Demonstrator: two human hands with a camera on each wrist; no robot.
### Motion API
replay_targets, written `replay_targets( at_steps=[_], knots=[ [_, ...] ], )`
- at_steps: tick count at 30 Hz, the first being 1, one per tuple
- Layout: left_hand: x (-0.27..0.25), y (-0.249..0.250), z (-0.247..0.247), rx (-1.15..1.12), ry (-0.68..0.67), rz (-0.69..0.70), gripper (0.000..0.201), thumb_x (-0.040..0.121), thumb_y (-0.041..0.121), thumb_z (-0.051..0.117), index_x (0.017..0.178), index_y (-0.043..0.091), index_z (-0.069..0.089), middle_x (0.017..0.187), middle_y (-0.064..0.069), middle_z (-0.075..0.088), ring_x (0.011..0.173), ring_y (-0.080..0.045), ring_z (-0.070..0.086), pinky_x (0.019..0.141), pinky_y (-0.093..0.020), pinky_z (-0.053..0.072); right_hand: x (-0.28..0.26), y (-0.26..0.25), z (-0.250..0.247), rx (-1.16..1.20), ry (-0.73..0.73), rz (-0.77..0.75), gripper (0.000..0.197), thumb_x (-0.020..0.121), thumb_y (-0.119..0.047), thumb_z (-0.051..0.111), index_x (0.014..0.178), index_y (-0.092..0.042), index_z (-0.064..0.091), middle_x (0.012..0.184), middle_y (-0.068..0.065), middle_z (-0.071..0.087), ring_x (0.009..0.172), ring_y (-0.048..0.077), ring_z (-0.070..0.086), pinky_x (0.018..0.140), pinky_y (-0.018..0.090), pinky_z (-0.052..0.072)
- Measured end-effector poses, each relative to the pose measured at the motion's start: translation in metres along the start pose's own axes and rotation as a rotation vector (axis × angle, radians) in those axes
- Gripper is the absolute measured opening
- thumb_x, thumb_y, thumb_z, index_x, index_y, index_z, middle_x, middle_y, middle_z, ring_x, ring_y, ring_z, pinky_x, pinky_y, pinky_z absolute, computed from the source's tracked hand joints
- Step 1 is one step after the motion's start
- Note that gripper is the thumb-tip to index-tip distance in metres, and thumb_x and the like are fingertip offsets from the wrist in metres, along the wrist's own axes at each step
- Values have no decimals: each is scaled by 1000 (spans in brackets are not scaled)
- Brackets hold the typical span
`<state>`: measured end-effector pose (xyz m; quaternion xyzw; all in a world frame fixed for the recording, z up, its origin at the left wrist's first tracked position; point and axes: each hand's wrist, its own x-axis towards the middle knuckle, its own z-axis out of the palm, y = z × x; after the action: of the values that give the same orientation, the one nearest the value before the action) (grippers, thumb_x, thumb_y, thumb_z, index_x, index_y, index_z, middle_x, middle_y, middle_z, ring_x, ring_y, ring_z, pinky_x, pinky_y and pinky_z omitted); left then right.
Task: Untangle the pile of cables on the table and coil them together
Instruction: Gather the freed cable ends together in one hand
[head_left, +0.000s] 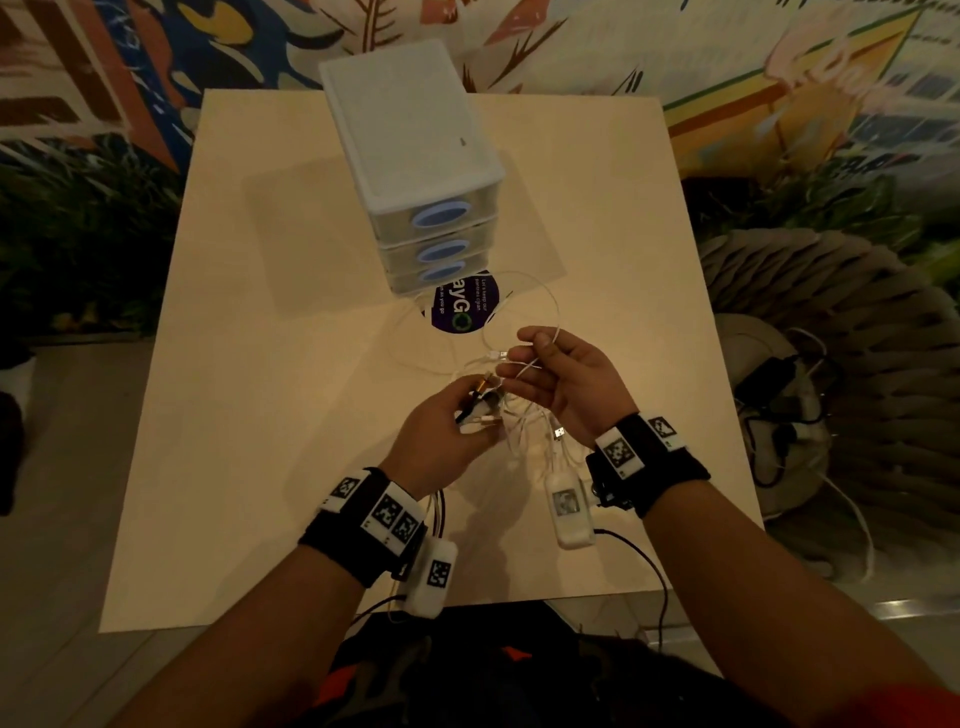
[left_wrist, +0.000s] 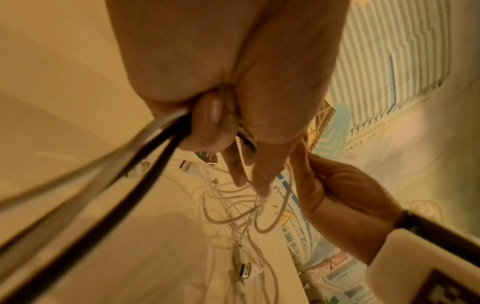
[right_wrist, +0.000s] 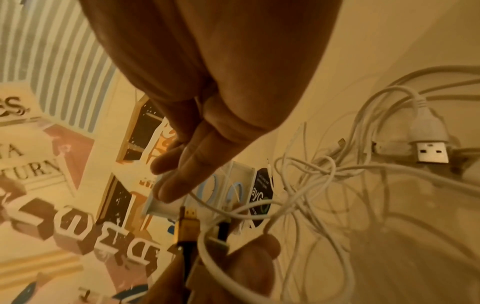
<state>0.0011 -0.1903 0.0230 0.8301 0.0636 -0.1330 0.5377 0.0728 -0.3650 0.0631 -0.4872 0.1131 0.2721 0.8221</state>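
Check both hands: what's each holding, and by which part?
Left hand grips the black cable just behind its gold plug, along with white cables. Right hand pinches a thin white cable mid-length, near a connector.

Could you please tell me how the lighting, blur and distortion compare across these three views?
Head view: dim, warm light, hands casting soft shadows on the table, edges bowed by the wide lens. Left wrist view: black cable smeared out of focus. Right wrist view: yellow cast, USB plug sharp, palm close and blurred.
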Motion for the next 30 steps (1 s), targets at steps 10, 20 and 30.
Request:
replay_targets(
  at_steps=[10, 20, 30],
  knots=[
    [8, -3, -1, -118, 62, -110, 5, 90, 30, 77, 95, 30, 78, 90, 8, 78, 91, -10, 72, 90, -46, 56, 3, 1, -6, -372, -44, -42, 30, 99, -22, 63, 127, -12, 64, 119, 14, 70, 104, 28, 71, 90, 41, 59],
    [6, 0, -5, -282, 79, -179, 19, 95, 26, 71, 78, 27, 79, 90, 6, 79, 100, -9, 71, 99, -37, 50, -34, 22, -55, -1241, -112, -27, 13, 94, -34, 69, 102, -28, 77, 75, -13, 75, 61, 0, 69, 76, 25, 55],
    [4, 5, -10, -432, 87, -273, 24, 97, 30, 69, 91, 8, 78, 94, -13, 77, 46, -3, 45, 46, -16, 34, -26, 57, -32, -1251, 52, -98, 32, 93, -49, 65, 123, -37, 70, 74, -11, 76, 58, -2, 67, 74, 24, 55]
  ],
)
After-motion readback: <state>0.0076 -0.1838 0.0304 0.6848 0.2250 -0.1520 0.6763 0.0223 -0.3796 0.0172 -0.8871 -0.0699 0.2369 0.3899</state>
